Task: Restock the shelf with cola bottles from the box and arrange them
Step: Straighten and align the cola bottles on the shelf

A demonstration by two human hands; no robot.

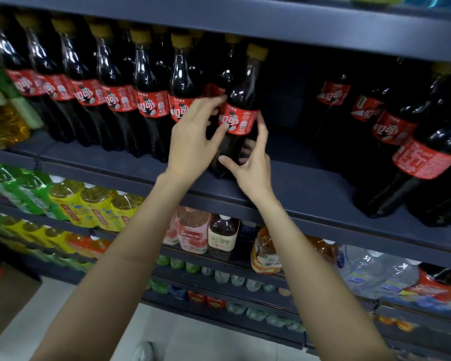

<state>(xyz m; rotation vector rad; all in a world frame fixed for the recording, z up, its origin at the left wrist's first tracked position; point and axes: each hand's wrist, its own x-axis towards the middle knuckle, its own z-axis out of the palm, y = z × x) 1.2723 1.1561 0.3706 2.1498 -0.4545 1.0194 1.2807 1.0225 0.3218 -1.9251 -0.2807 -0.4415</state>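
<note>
We have both hands on one bottle [238,110] that stands upright on the shelf [284,178], at the right end of the front row [89,92] of cola bottles. Our left grip [193,136] sits at 9 o'clock from the bottle: its thumb presses the red label near the lower edge, and its upper fingers [214,101] reach across to the label's top corner, so this grip is clamped lightly on the label band. Our right grip [250,168] comes from 5 o'clock, lower down: its long fingers run up the bottle's right side to the label's edge, while the thumb points left across the dark lower body. We read it as closed around the bottle, though how firmly we cannot tell. The bottle therefore lies between the two grips, the left higher, the right lower.

At 3 o'clock from the bottle the shelf is bare, and beyond that gap stand larger cola bottles [412,142]. Below, at 6 o'clock, lower shelves carry other drinks [97,204]. A cardboard box [8,298] sits on the floor at 8 o'clock.
</note>
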